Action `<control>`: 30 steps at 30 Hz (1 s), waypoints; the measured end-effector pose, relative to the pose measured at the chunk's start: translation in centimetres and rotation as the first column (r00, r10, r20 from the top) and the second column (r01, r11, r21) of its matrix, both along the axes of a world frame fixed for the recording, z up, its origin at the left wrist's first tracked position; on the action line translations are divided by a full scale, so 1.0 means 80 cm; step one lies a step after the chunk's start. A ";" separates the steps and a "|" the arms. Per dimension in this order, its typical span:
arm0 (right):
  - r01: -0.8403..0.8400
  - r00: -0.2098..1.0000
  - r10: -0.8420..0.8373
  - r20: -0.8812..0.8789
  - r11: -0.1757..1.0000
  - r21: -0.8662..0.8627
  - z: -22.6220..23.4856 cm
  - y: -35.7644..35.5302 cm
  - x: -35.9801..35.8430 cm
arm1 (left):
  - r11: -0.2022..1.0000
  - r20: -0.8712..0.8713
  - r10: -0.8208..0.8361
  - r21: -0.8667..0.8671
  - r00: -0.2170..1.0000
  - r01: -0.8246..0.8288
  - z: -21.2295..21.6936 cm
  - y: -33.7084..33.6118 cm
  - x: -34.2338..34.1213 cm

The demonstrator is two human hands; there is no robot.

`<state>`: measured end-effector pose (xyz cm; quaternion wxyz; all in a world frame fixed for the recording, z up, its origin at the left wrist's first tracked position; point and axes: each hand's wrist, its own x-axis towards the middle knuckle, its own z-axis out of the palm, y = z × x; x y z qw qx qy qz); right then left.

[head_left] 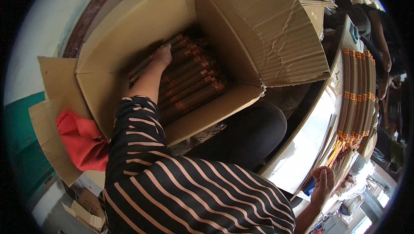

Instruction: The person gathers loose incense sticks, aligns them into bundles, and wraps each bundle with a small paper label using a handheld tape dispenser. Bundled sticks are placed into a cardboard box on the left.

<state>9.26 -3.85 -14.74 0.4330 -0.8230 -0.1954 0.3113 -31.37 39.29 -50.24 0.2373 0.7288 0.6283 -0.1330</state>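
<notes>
My left hand (161, 56) reaches deep into a large cardboard box (255, 98), its fingers closed on a slim brown bundle (142, 67) that looks like incense sticks. Several similar brown bundles (187, 88), banded in red and yellow, lie side by side on the bottom of the box. At the lower right, my right hand (322, 186) is raised at the table edge with its fingers curled in, and nothing shows in them. Just beyond it, red and yellow strips (335, 152) lie at the end of another row of banded bundles (357, 91).
The white table (293, 158) curves along my right side, with loose thin sticks (325, 141) on it. A red cloth (82, 141) hangs over the box's left flap. Beyond the table another person's arm (379, 40) shows. My knee (254, 130) is between box and table.
</notes>
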 end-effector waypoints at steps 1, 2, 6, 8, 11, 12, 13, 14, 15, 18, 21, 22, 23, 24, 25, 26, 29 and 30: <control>0.004 1.000 -0.004 0.002 1.000 -0.010 -0.001 0.003 0.001 | 0.999 0.041 0.001 0.039 0.999 -0.003 0.004 0.000 0.007; 0.000 1.000 0.000 0.020 1.000 -0.026 -0.002 0.004 0.004 | 0.997 0.083 0.001 0.076 0.997 -0.007 0.005 0.003 0.014; 0.013 0.999 -0.010 0.053 0.998 -0.055 -0.003 0.007 0.014 | 0.992 -0.011 -0.124 -0.008 0.992 0.124 -0.003 0.015 0.037; 0.031 0.999 -0.028 0.046 0.997 -0.064 0.000 0.008 0.019 | 0.992 0.029 -0.105 0.080 0.994 0.103 -0.017 0.017 0.036; 0.014 0.999 -0.011 0.053 0.998 -0.066 0.000 0.012 0.024 | 0.944 0.000 -0.202 0.267 0.979 0.194 -0.071 0.019 0.007; 0.011 0.998 -0.007 0.065 0.998 -0.065 0.000 0.015 0.025 | 0.913 -0.034 -0.249 0.326 0.968 0.246 -0.082 0.019 -0.001; -0.014 0.998 0.018 0.067 0.998 -0.067 0.000 0.015 0.025 | 0.951 -0.083 -0.199 0.223 0.976 0.213 -0.069 0.021 0.006; 0.004 0.998 0.000 0.064 0.999 -0.055 -0.001 0.012 0.024 | 0.977 -0.138 -0.155 0.123 0.978 0.173 -0.041 0.021 0.019; 0.019 0.998 -0.016 0.061 0.999 -0.042 -0.003 0.008 0.022 | 0.983 -0.175 -0.126 0.108 0.976 0.146 -0.027 0.015 0.022; 0.014 0.997 -0.014 0.070 1.000 0.001 0.004 0.000 0.018 | 0.965 -0.243 -0.049 0.238 0.969 0.108 0.015 -0.004 0.013; 0.064 0.992 -0.068 0.102 0.997 0.042 0.013 -0.018 0.012 | 0.946 0.038 0.235 0.219 0.971 -0.237 0.061 0.004 -0.012; 0.100 0.990 -0.105 0.098 0.993 0.056 0.013 -0.028 0.013 | 0.886 0.275 0.405 0.116 0.872 -0.448 0.092 0.004 0.003; 0.099 0.981 -0.102 0.163 0.995 0.025 0.016 -0.032 0.011 | 0.684 0.539 0.651 -0.112 0.534 -0.721 0.131 -0.012 0.014; 0.067 0.983 -0.064 0.172 0.998 -0.013 0.024 -0.033 0.013 | 0.723 0.556 0.512 0.132 0.655 -0.678 0.079 0.010 -0.061; 0.111 0.982 -0.111 0.152 0.994 0.011 0.029 -0.033 0.004 | 0.700 0.775 0.467 -0.029 0.426 -0.714 0.130 0.003 -0.031; 0.126 0.985 -0.132 0.111 0.990 0.056 0.034 -0.036 0.002 | 0.657 0.840 0.466 -0.118 0.278 -0.745 0.161 0.010 -0.033; 0.075 0.995 -0.086 0.056 0.980 0.183 0.042 -0.057 -0.003 | 0.664 0.586 -0.022 0.614 0.810 -0.426 0.251 0.030 -0.034; 0.093 0.996 -0.093 -0.009 0.978 0.186 0.046 -0.060 -0.007 | 0.661 0.694 -0.092 0.579 0.714 -0.477 0.306 0.022 -0.011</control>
